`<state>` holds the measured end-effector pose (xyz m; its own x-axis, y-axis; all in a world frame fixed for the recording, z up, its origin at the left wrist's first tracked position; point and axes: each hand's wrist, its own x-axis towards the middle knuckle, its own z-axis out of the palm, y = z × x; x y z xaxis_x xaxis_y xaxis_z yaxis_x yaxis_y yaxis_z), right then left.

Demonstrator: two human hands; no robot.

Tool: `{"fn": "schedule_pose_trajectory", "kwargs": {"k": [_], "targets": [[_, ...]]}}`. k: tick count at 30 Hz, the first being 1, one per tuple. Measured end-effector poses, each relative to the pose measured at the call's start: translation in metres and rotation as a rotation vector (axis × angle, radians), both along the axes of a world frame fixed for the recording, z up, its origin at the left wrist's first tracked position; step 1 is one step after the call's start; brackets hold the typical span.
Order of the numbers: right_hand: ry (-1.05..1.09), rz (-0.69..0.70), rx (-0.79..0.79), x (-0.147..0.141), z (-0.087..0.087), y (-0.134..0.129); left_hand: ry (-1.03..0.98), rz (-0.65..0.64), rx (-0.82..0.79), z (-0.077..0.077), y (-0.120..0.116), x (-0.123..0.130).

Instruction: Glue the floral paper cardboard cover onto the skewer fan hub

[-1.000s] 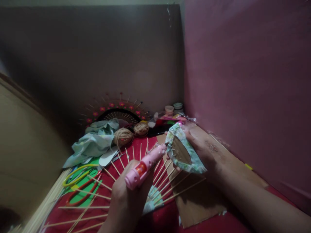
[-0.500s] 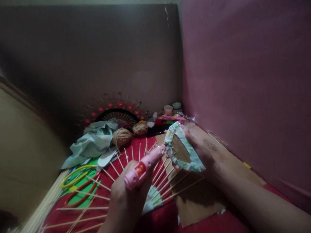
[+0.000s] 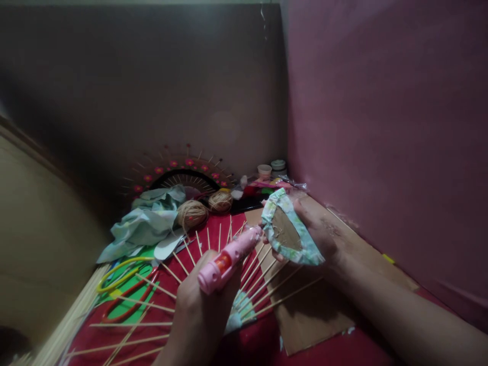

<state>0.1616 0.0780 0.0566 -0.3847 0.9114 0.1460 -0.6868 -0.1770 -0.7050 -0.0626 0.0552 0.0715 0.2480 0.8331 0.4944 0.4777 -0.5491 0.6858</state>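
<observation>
My left hand (image 3: 204, 305) is wrapped round a pink hot glue gun (image 3: 229, 259), its nozzle end pointing up and to the right. That nozzle meets or nearly meets the left edge of a fabric-covered cardboard piece (image 3: 285, 229), with pale green floral cloth folded over its rim and bare brown board in the middle. My right hand (image 3: 314, 229) grips this piece from behind and from the right; some fingers are hidden by it. Below both hands, thin wooden sticks (image 3: 263, 284) fan out from a small cloth-covered base (image 3: 242, 310), partly covered by my left hand.
A cardboard sheet (image 3: 312, 325) lies on the red cloth (image 3: 263, 340) under the sticks. At left are scissors (image 3: 129, 300), crumpled green fabric (image 3: 141, 229) and long sticks (image 3: 68, 315). Twine balls (image 3: 192, 213), a flowered arch (image 3: 183, 170) and a small cup (image 3: 264, 172) stand behind.
The cardboard piece and the glue gun have shifted very slightly to the right, with the nozzle still at the piece's left edge. Both holds stay the same.
</observation>
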Motion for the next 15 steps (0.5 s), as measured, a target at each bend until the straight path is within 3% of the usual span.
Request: {"fn": "schedule_pose_trajectory", "kwargs": {"k": [4,10,15], "targets": [[-0.022,0.015,-0.021,0.0001,-0.0004,-0.0005,-0.004,0.019,0.032,0.0039,-0.0012,0.0012],[0.000,0.005,0.020,-0.0018,0.0009,-0.0003,0.125,0.090,0.220,-0.0023,-0.0011,0.0017],[-0.026,0.000,0.026,-0.0020,0.0016,-0.0012,0.130,0.142,0.154,-0.0020,-0.0037,0.0022]]}}
